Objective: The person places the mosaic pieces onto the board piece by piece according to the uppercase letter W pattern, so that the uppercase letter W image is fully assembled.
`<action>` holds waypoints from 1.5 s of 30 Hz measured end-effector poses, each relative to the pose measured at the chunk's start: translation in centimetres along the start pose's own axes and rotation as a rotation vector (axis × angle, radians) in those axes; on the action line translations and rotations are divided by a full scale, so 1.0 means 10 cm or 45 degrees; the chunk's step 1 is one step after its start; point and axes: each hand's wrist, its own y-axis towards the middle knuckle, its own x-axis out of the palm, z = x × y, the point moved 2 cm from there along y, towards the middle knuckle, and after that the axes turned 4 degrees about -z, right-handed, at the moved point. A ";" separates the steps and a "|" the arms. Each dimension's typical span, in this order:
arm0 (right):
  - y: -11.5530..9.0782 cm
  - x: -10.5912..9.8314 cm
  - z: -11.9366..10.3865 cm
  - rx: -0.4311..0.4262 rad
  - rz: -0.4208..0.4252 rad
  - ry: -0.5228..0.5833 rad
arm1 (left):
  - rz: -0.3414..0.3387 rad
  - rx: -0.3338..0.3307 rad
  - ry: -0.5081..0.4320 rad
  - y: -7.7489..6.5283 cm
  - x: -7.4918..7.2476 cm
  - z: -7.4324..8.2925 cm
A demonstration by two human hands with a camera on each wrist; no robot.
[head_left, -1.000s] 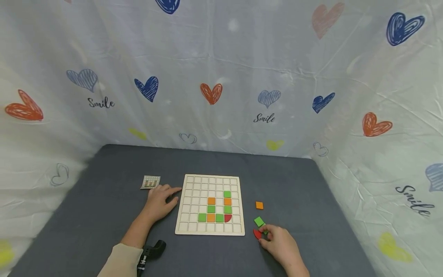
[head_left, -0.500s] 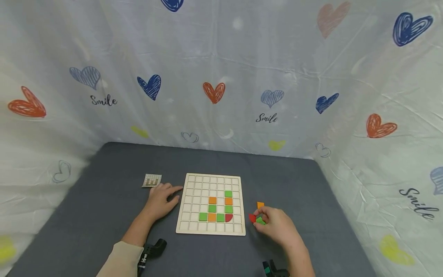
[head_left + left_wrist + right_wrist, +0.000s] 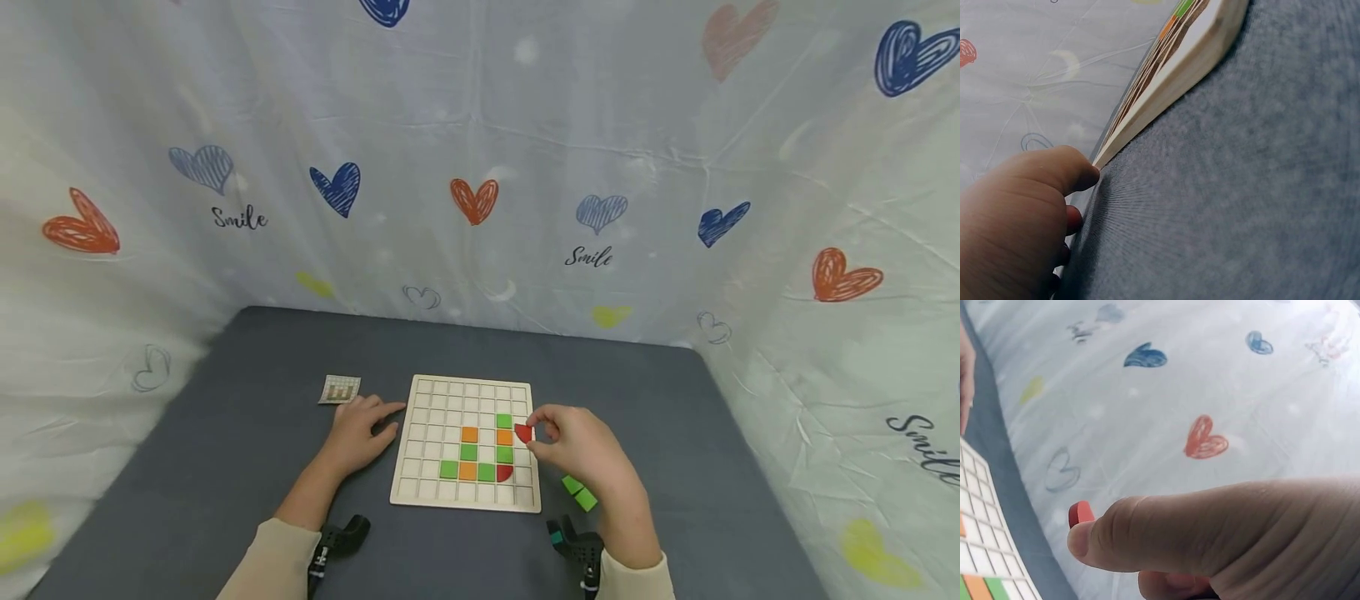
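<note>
Red piece (image 3: 522,433), right hand (image 3: 583,443) pinching, gridded board (image 3: 435,430)

Ahead of me hangs a pale, creased sheet (image 3: 525,125), coming round on both my sides beyond the dark grey table (image 3: 645,392). I see scribbled hearts printed across it: an orange heart (image 3: 474,202) straight ahead, a dark blue heart (image 3: 335,189) to its left, a faded pink heart (image 3: 738,40) high on my right. Low, near the table's far edge, is a yellow heart (image 3: 612,316), with black "Smile" lettering (image 3: 588,257) above it.
</note>
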 end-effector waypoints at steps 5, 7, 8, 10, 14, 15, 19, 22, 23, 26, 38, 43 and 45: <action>0.07 0.06 -0.07 -0.025 0.004 0.020 | 0.009 0.001 -0.007 -0.01 -0.01 0.00; 0.09 0.10 -0.09 -0.028 -0.006 0.043 | 0.009 0.002 -0.008 -0.01 -0.01 0.00; 0.10 0.12 -0.10 -0.032 -0.006 0.045 | 0.010 0.004 -0.008 -0.01 0.00 0.00; 0.12 0.17 -0.12 -0.048 -0.006 0.063 | 0.010 0.005 -0.010 0.00 0.00 0.01; 0.19 0.26 -0.18 -0.120 -0.003 0.042 | 0.016 -0.002 -0.014 0.00 0.00 0.01; 0.20 0.29 -0.20 -0.138 -0.014 0.039 | 0.018 -0.005 -0.014 0.00 0.00 0.01; 0.25 0.42 -0.27 -0.189 -0.044 0.003 | 0.013 -0.015 -0.019 0.01 0.01 0.01; 0.29 0.51 -0.31 -0.213 -0.053 -0.001 | 0.014 -0.016 -0.016 0.02 0.00 0.02; 0.29 0.55 -0.33 -0.225 -0.052 -0.002 | 0.013 -0.017 -0.015 0.02 0.00 0.02; 0.33 0.65 -0.37 -0.271 -0.047 -0.041 | 0.016 -0.017 -0.004 0.02 0.01 0.02; 0.39 1.14 -0.51 -0.295 -0.052 -0.092 | 0.014 -0.009 0.002 0.00 0.01 0.01; 0.41 1.27 -0.52 -0.268 -0.042 -0.172 | 0.021 0.002 -0.005 0.01 0.01 0.00; 0.41 1.30 -0.52 -0.254 -0.058 -0.204 | 0.019 0.003 -0.006 0.01 0.01 0.01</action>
